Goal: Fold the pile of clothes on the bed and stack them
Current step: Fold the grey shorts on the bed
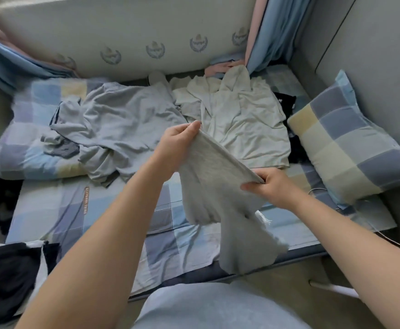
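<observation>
Looking down from the head view, I note a pale blue garment [218,307] on my torso at the bottom edge. At the near left corner of the bed lies a heap of dark clothes [6,276], partly over something white.

Both forearms reach forward and hide part of the checked sheet [87,210]. The left hand [177,143] pinches one end of a grey garment [213,176] along its top edge, thumb and fingers closed on the fabric. The right hand [268,188] grips the other end of that edge, fingers curled round it. The edge is pulled taut between them. The rest hangs in folds above the sheet, its lowest part over the bed's near edge. This garment blocks my view of the sheet behind it.

Beyond the hands, the unfolded pile remains. A light grey-blue shirt [123,124] lies crumpled to the left, over a dark striped item [61,148] and a checked folded quilt [28,129]. A cream hooded top [241,119] is spread to the right, touching the shirt. A black garment [285,105] lies between the cream top and a checked pillow [351,143] propped against the right wall.

Farthest back: a pale wall panel [156,24] with printed crests, and blue-and-pink curtains [260,43] at both corners.
</observation>
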Tool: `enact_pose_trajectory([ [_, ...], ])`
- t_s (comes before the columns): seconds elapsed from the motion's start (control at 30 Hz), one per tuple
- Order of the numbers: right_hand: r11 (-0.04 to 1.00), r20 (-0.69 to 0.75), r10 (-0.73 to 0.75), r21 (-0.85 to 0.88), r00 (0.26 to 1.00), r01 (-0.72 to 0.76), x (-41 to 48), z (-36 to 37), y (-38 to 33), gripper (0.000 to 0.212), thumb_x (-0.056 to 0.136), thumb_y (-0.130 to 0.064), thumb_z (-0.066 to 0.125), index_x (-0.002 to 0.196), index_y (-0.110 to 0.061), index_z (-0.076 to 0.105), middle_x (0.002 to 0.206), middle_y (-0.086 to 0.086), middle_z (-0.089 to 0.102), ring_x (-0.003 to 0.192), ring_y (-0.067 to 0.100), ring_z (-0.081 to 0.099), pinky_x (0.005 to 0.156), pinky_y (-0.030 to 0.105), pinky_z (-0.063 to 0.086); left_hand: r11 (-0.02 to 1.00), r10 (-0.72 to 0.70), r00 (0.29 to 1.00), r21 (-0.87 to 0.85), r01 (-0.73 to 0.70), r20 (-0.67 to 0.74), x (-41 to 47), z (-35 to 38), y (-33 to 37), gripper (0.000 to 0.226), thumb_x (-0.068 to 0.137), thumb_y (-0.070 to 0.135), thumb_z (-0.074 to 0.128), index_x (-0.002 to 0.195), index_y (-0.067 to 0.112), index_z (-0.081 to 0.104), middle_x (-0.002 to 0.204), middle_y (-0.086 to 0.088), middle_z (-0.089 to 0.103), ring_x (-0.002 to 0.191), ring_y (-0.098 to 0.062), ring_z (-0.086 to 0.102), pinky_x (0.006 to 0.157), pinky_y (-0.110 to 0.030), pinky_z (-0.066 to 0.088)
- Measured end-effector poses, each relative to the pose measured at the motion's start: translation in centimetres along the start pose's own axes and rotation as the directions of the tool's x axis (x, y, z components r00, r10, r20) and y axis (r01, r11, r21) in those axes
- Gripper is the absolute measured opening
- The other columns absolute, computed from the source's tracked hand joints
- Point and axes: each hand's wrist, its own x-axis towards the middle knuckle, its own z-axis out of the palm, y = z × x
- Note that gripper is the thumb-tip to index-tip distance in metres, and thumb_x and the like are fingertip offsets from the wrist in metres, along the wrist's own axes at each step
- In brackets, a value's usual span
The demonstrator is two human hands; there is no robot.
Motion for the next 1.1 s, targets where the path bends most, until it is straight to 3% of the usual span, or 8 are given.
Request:
enact_pose_trajectory([
  [0.2,0.989,0.089,0.113,-0.103,0.99,-0.104,0.8,4.3,0.9,0.073,0.068,-0.079,0.069,0.089,-0.01,0.069,0.075,0.0,0.06,0.075,0.01,0.052,0.071,0.035,0.039,0.994,0.05,0.996,-0.092,-0.057,-0.074,-1.9,-7.9,0.1,0.037,0.103,0.033,0.057,0.07,0.017,0.057,0.065,0.0,0.053,0.061,-0.016,0.052,0.063,-0.033,0.045],
  [0.33,0.999,0.11,-0.001,-0.032,0.994,0.005,2.2,9.5,-6.8,0.03,0.097,-0.035,0.064,0.079,-0.01,0.066,0.067,-0.013,0.056,0.065,0.003,0.047,0.067,0.028,0.038,0.992,0.126,0.949,0.044,-0.119,-0.288,-3.0,-14.6,-1.7,0.029,0.106,0.027,0.05,0.086,0.008,0.057,0.07,-0.007,0.047,0.06,-0.015,0.046,0.055,-0.03,0.043],
  [0.4,0.997,0.074,-0.077,0.009,0.994,0.076,2.8,11.6,-10.7,0.037,0.103,-0.028,0.055,0.083,0.003,0.061,0.068,-0.005,0.051,0.064,0.008,0.045,0.064,0.028,0.037,0.979,0.181,0.936,0.142,-0.144,-0.303,-3.7,-17.2,-2.3,0.021,0.106,0.021,0.051,0.092,0.01,0.061,0.079,-0.004,0.054,0.067,-0.011,0.049,0.058,-0.021,0.044],
  [0.47,0.988,0.038,-0.14,0.064,0.989,0.137,3.1,13.4,-13.8,0.046,0.103,-0.035,0.054,0.092,0.009,0.06,0.076,0.006,0.054,0.072,0.017,0.049,0.069,0.036,0.04,0.958,0.205,0.958,0.243,-0.153,-0.203,-4.5,-19.2,-2.6,0.012,0.102,0.022,0.059,0.111,0.02,0.066,0.106,0.0,0.061,0.092,-0.008,0.055,0.074,-0.016,0.046],
  [0.63,0.942,-0.008,-0.24,0.241,0.971,0.235,2.7,16.3,-19.2,0.029,0.106,-0.018,0.047,0.106,0.006,0.063,0.09,0.015,0.064,0.082,0.022,0.062,0.074,0.035,0.053,0.892,0.158,0.964,0.389,-0.232,0.213,-6.0,-19.9,-3.9,0.075,0.08,0.033,0.083,0.145,0.041,0.046,0.153,0.015,0.032,0.137,0.001,0.033,0.111,-0.021,0.028],
  [0.8,0.919,-0.027,-0.289,0.272,0.957,0.285,2.5,16.3,-20.1,0.03,0.103,-0.011,0.051,0.106,0.018,0.057,0.086,0.012,0.058,0.077,0.015,0.054,0.066,0.018,0.047,0.852,0.185,0.89,0.383,-0.356,0.416,-5.8,-18.5,-7.1,0.012,0.089,0.012,0.072,0.093,0.007,0.062,0.096,0.013,0.061,0.097,-0.007,0.055,0.092,-0.026,0.04],
  [0.97,0.935,-0.028,-0.249,0.252,0.968,0.248,2.2,13.2,-18.2,0.024,0.102,-0.012,0.053,0.107,0.01,0.062,0.09,0.013,0.061,0.082,0.018,0.058,0.072,0.028,0.049,0.86,0.123,0.967,0.463,-0.215,0.221,-6.2,-17.1,-7.9,0.018,0.101,0.023,0.056,0.087,0.015,0.049,0.068,0.001,0.045,0.056,-0.011,0.037,0.055,-0.03,0.034],
  [1.1,0.962,-0.08,-0.193,0.181,0.978,0.205,2.2,8.8,-16.0,0.018,0.101,-0.013,0.057,0.097,-0.002,0.07,0.082,0.005,0.065,0.077,0.013,0.059,0.07,0.028,0.048,0.874,0.198,0.973,0.428,-0.231,0.12,-6.6,-14.7,-7.1,0.023,0.099,0.031,0.061,0.086,0.016,0.051,0.058,0.008,0.041,0.05,-0.007,0.03,0.049,-0.023,0.027],
])
